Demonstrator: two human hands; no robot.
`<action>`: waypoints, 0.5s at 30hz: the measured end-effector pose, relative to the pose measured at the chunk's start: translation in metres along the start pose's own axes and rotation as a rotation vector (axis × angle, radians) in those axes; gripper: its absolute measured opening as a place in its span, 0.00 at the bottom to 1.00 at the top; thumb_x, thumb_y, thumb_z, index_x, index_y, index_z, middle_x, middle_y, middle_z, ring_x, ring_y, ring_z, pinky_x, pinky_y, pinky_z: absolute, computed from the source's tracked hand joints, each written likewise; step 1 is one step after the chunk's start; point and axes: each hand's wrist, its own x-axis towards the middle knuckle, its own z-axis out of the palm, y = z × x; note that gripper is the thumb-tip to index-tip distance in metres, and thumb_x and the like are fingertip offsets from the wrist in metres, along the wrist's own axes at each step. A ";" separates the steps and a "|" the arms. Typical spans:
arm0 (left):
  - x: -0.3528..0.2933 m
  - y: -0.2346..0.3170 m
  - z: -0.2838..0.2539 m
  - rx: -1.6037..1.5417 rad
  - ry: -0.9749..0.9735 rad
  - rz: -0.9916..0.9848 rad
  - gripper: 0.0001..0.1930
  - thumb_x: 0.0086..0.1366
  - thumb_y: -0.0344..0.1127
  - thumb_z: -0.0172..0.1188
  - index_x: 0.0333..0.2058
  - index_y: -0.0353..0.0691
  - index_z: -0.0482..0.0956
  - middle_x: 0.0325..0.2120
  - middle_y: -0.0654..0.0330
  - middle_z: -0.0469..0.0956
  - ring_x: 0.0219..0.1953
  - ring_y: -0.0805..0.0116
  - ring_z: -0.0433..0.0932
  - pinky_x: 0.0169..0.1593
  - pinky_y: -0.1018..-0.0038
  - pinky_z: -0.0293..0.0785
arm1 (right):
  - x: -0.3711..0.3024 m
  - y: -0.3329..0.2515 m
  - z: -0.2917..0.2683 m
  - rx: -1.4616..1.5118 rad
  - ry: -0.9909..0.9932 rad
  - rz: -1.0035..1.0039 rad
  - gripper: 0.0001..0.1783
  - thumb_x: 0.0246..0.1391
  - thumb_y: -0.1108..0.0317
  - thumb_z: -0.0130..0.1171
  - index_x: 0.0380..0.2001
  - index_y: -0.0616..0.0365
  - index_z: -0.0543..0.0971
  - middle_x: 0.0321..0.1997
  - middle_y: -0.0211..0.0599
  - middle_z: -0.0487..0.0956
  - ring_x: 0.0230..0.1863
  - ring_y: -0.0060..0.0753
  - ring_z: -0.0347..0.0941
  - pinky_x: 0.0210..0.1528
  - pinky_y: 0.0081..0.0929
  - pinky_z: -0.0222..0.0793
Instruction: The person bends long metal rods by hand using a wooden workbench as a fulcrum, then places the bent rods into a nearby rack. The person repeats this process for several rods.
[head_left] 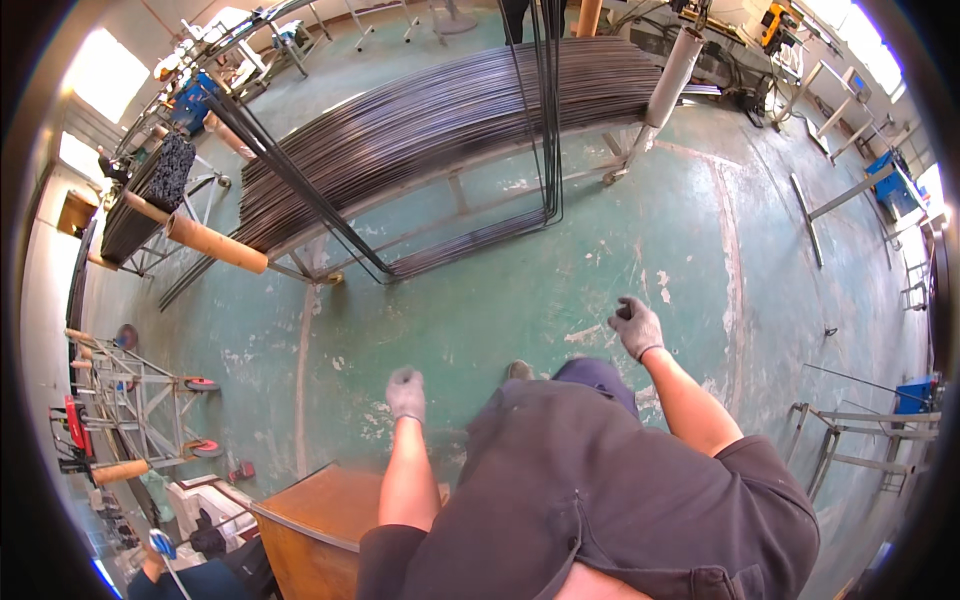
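Both my hands wear grey work gloves and hang over the green floor, apart from any object. My left hand point(405, 394) is loosely curled into a fist, with nothing seen in it. On the other side, my right hand point(638, 328) has bent fingers with a gap between them and the thumb; it too appears to hold nothing. Ahead of me, bent metal rods point(470, 245) form a U-shaped bundle at the near side of a rack. On that rack lies a wide stack of long dark metal rods point(430, 115).
Cardboard-coloured rollers point(215, 243) jut from the rack's left end; a pale post point(675, 80) stands at its right. A brown cabinet point(310, 510) sits by my left arm. Wheeled frames point(150, 395) stand at left, metal stands point(870, 430) at right. Another person's blue-gloved hand point(162, 545) shows lower left.
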 end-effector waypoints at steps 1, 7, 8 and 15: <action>0.020 0.011 -0.003 -0.033 0.034 0.028 0.13 0.65 0.33 0.67 0.46 0.33 0.86 0.42 0.55 0.88 0.45 0.68 0.83 0.52 0.71 0.78 | 0.016 -0.011 -0.006 0.004 0.017 0.030 0.34 0.53 0.62 0.75 0.63 0.56 0.78 0.52 0.47 0.87 0.55 0.46 0.85 0.60 0.38 0.79; 0.125 0.144 -0.031 -0.108 0.198 0.192 0.12 0.67 0.33 0.69 0.45 0.32 0.86 0.38 0.63 0.83 0.40 0.74 0.77 0.50 0.73 0.76 | 0.130 -0.086 -0.026 -0.006 0.117 0.037 0.36 0.53 0.64 0.75 0.65 0.56 0.77 0.55 0.48 0.87 0.56 0.43 0.84 0.61 0.37 0.78; 0.128 0.175 -0.032 -0.161 0.236 0.171 0.12 0.66 0.34 0.69 0.44 0.32 0.86 0.37 0.65 0.82 0.40 0.74 0.76 0.50 0.74 0.75 | 0.155 -0.094 -0.027 -0.002 0.122 0.019 0.36 0.53 0.63 0.75 0.65 0.56 0.77 0.55 0.48 0.87 0.56 0.42 0.84 0.61 0.36 0.77; 0.118 0.194 0.012 0.002 0.438 0.191 0.15 0.66 0.41 0.66 0.46 0.37 0.86 0.41 0.54 0.87 0.44 0.65 0.83 0.52 0.66 0.79 | 0.289 -0.157 0.028 0.010 -0.106 -0.167 0.33 0.58 0.59 0.70 0.65 0.60 0.77 0.53 0.47 0.87 0.53 0.40 0.83 0.60 0.35 0.76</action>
